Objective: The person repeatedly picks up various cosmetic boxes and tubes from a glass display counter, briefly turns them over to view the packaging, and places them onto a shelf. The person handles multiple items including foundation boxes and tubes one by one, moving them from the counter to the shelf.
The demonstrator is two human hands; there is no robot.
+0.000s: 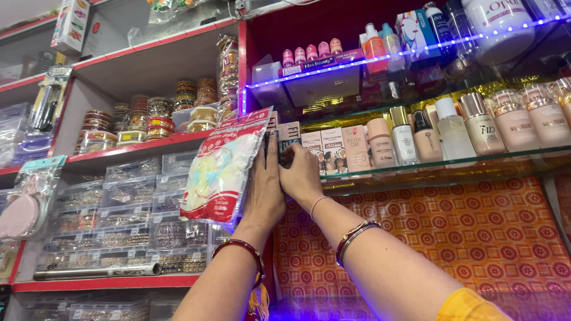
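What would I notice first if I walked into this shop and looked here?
Probably the two hands, left hand and right hand, pressed together at the glass shelf in the middle, touching a small dark box. Beside the left hand hangs a plastic packet of pastel puffs with a red top. Above, a bright blue light strip glows along the shelf of bottles.

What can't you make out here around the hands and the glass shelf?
- Small box, head view: lower part hidden by right hand.
- Left hand: palm and fingertips face away, so its grip on the plastic packet is unclear.
- Big white jar: cut off by the top edge.
- Clear boxes: contents too small.
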